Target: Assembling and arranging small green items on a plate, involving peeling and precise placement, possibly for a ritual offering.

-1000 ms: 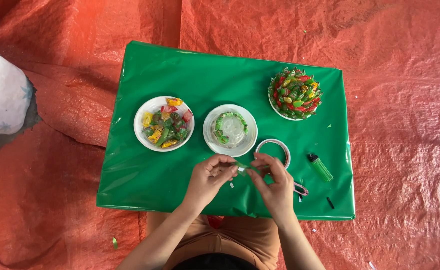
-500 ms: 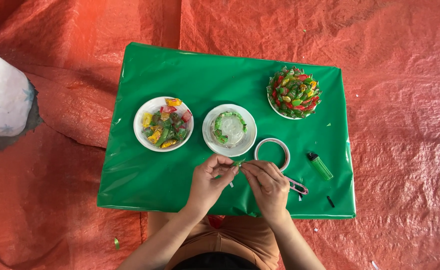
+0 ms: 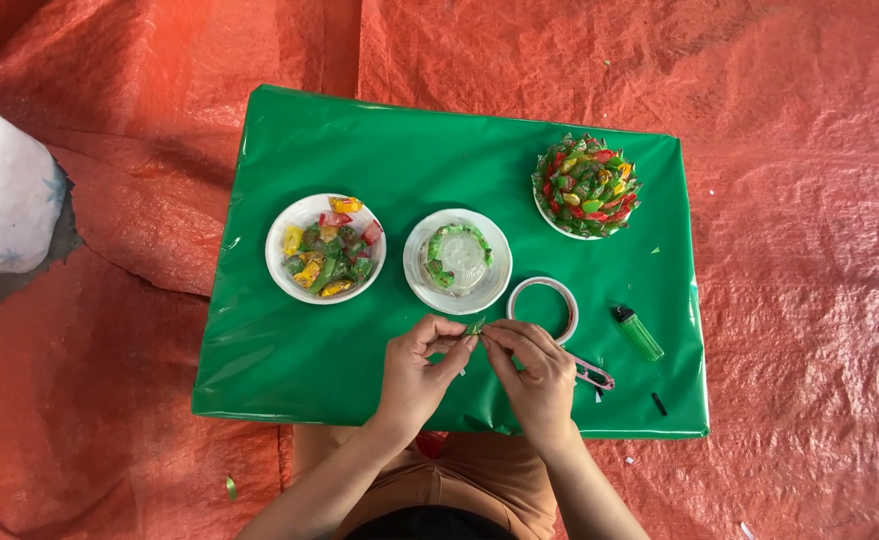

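My left hand (image 3: 421,368) and my right hand (image 3: 532,372) meet over the near edge of a green-covered table (image 3: 289,350). Together they pinch a small green wrapped sweet (image 3: 475,326) between the fingertips. Just beyond the hands stands a white plate (image 3: 419,280) with an upturned clear cup ringed by green sweets (image 3: 456,257). To its left a white bowl (image 3: 279,270) holds several loose wrapped sweets (image 3: 327,258) in mixed colours.
A tape roll (image 3: 543,308), a green lighter (image 3: 638,334) and small scissors (image 3: 591,374) lie by my right hand. A finished dome of wrapped sweets (image 3: 586,186) sits at the far right. Orange tarpaulin (image 3: 789,200) surrounds the table; a white patterned object (image 3: 4,190) stands left.
My two hands have closed in on each other, and their fingertips now pinch the green sweet a little farther up the table. Nothing else has moved.
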